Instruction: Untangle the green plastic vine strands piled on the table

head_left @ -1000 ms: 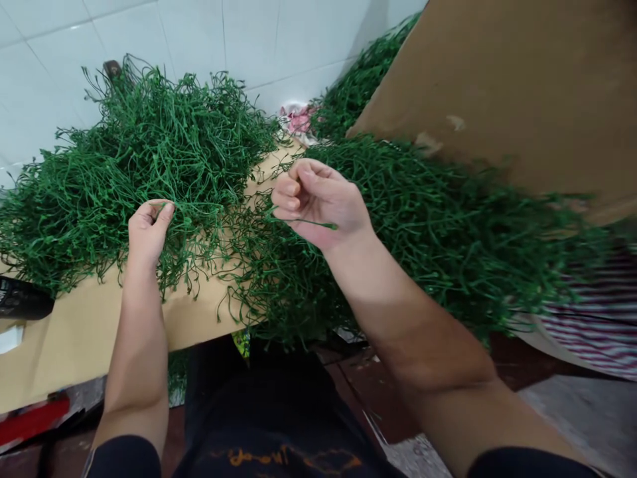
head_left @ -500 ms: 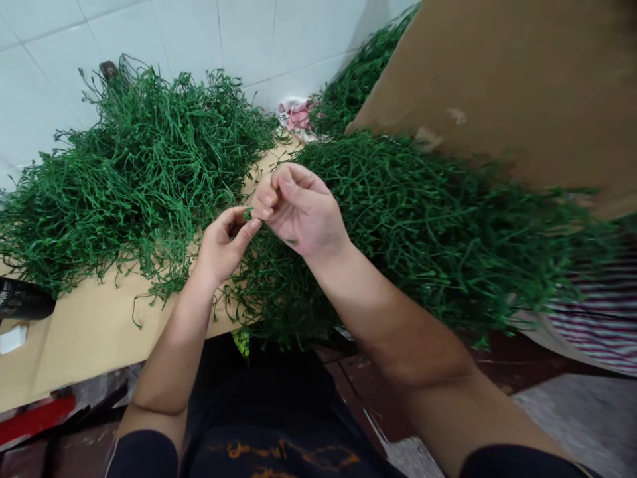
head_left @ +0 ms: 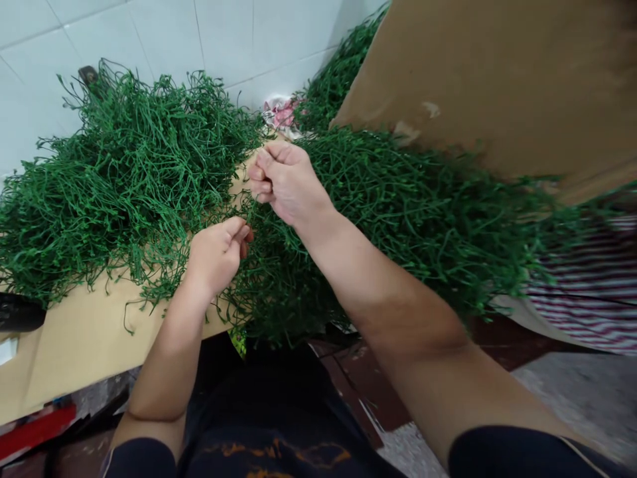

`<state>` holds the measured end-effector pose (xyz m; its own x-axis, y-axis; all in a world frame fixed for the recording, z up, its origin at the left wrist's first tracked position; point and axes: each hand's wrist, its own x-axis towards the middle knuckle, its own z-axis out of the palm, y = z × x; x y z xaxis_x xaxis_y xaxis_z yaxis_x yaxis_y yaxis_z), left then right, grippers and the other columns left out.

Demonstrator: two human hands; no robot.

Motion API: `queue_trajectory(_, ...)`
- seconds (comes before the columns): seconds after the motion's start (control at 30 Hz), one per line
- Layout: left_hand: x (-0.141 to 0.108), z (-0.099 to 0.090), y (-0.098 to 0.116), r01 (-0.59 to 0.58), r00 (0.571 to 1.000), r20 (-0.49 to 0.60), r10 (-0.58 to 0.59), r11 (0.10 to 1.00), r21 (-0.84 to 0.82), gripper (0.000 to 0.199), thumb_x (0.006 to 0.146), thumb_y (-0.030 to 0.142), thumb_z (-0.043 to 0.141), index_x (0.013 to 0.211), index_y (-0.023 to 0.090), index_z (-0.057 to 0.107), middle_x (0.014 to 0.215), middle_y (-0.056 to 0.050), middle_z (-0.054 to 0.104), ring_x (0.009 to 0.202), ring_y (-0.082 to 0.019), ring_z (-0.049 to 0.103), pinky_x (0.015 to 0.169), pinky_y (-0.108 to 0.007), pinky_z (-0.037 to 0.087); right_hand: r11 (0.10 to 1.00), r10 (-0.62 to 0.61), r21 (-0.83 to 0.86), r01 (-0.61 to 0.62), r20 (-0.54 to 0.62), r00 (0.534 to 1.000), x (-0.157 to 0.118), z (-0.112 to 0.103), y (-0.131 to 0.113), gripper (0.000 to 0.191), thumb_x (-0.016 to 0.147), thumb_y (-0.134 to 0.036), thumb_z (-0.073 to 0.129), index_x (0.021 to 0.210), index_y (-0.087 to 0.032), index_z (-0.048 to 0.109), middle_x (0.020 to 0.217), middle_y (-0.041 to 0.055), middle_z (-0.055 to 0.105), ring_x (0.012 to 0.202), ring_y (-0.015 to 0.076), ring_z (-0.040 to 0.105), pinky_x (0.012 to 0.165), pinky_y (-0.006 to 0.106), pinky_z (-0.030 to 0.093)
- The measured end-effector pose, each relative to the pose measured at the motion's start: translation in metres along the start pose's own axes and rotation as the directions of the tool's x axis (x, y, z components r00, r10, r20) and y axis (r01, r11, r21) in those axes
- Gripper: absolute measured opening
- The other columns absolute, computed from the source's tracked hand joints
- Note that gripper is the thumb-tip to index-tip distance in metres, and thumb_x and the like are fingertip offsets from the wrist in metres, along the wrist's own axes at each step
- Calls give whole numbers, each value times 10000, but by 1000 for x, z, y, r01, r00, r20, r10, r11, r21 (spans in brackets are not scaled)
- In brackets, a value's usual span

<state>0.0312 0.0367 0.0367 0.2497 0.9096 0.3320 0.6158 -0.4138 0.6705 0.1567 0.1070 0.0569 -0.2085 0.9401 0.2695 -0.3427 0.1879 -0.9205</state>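
Observation:
My left hand (head_left: 216, 255) is closed, thumb against the curled fingers, at the gap between two heaps of green stems. Whatever it pinches is too small to tell. Above and to the right of it, my right hand (head_left: 288, 182) is also closed, its fingertips pressed together; anything inside is hidden. The two hands are apart. On the left lies a large heap of thin green stems (head_left: 134, 166) with small tips. A second green heap (head_left: 413, 212) spreads below and to the right of my right hand.
Cardboard (head_left: 94, 338) covers the table. A large brown cardboard sheet (head_left: 488, 79) stands at the upper right. A black cylindrical object (head_left: 20, 312) lies at the left edge. Pink and white material (head_left: 283, 114) sits by the tiled wall. Striped cloth (head_left: 592, 285) is at the right.
The hands were close together at a small green piece; now they are apart, my right hand higher and my left hand lower. Both have closed more. The view has shifted slightly.

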Motion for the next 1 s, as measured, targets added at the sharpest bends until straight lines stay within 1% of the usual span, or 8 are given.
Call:
queue_trajectory(0.13,-14,4,-1,102,995,6,-103,969,-223,256,868,291,427,641,206,510,423,44,465,441,-112,500,509,-243,390,999,15,-31,-22,-210,977,23,-12,-6,309,876,-223,498,666,-209,272,509,-99,334,375,-14,261,368,161,140)
queue_trajectory(0.27,-29,-1,-6,196,980,100,-170,887,-418,261,856,381,485,708,184,571,469,36,517,457,-89,510,506,-218,401,999,-49,-19,47,-550,833,32,-48,-25,297,937,-119,291,656,-202,241,490,-108,313,349,-15,233,383,168,96)
queue_trajectory(0.43,-15,-11,-4,152,985,7,-174,842,-517,279,833,412,521,766,156,611,505,23,542,460,-70,491,483,-200,385,939,-174,-342,30,-400,900,15,-60,-37,313,928,-127,324,624,-196,296,515,-71,389,395,22,308,404,190,163)
queue_trajectory(0.57,4,1,3,61,998,-8,-68,926,-373,241,856,322,488,902,145,644,691,-26,634,641,-107,595,621,-232,483,418,-299,-903,-99,-240,924,3,-63,-44,203,824,-116,518,630,-145,467,723,28,562,694,100,542,677,283,411)
queue_trajectory(0.63,13,14,3,-35,999,-38,28,978,-205,258,846,281,501,1022,140,627,923,-76,665,857,-155,626,778,-295,507,138,-301,-961,-238,-270,915,-1,-72,-48,39,778,-139,592,776,-100,593,1021,125,581,1009,202,541,866,369,395)
queue_trajectory(0.7,21,27,0,-112,993,-34,112,994,7,337,815,253,550,1122,120,588,1136,-129,613,1072,-213,572,932,-366,460,-35,-251,-937,-348,-329,910,-6,-85,-49,275,801,-270,604,982,-64,636,1227,197,489,1208,290,428,951,435,345)
queue_trajectory(0.83,23,29,-4,-170,984,-9,178,953,249,334,819,163,523,1141,96,582,1219,-154,570,1171,-231,515,1016,-381,399,-199,-246,-926,-320,-269,931,-16,-108,-46,709,806,-629,427,1119,-21,614,1280,274,442,1291,338,339,959,505,307)
queue_trajectory(1.0,-16,-20,-12,-132,969,-172,175,962,239,257,894,214,412,972,187,655,981,-44,671,942,-147,609,883,-319,479,-243,-225,-952,-187,-132,965,-27,-98,-45,939,713,-781,191,1065,-48,660,1083,248,595,1230,297,446,930,514,350)
